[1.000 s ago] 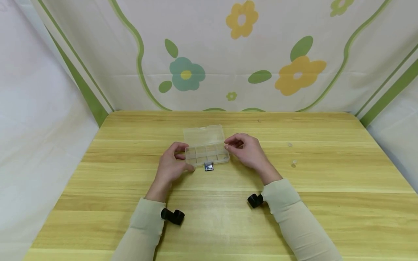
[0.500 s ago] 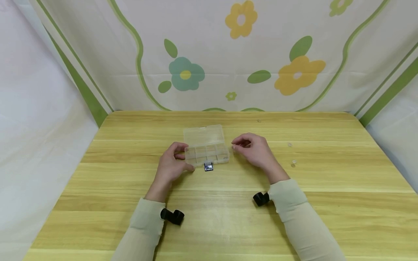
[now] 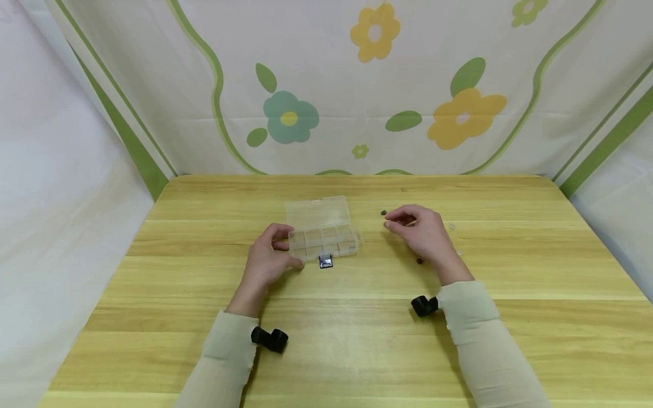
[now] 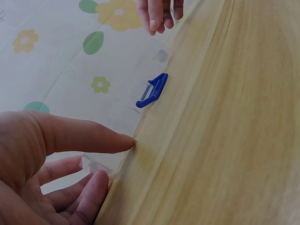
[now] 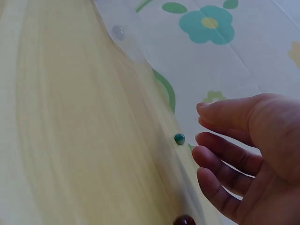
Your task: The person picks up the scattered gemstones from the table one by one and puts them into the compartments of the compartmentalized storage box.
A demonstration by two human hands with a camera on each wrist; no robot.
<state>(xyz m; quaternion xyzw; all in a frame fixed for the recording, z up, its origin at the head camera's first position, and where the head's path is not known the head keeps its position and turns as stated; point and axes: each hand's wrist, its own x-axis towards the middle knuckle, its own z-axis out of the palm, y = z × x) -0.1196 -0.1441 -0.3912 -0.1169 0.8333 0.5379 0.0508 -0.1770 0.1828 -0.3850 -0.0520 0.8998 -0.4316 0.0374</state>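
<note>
A clear plastic compartment box (image 3: 323, 241) lies on the table with its lid (image 3: 317, 212) laid back and a blue latch (image 3: 326, 260) at its front. My left hand (image 3: 268, 253) grips the box's left end, thumb at the front corner and fingers behind. A greyish bead (image 5: 118, 32) shows through the wall of the box's right end. Right of the box, my right hand (image 3: 419, 229) hovers with fingers loosely bent and nothing between them. A green bead (image 5: 179, 139) lies just off its fingertips. Below that wrist sits a dark red bead (image 3: 420, 261).
Small clear discs or beads lie farther right, one clear bead (image 3: 452, 226) beyond the right hand and another (image 3: 459, 253) beside the wrist. A tiny clear piece (image 3: 403, 189) is near the table's back edge. A flowered curtain (image 3: 204, 136) hangs behind the table (image 3: 347, 340).
My right hand has drawn away from the box's right end toward the right, uncovering the green bead and the dark red bead. The left hand and box have stayed put.
</note>
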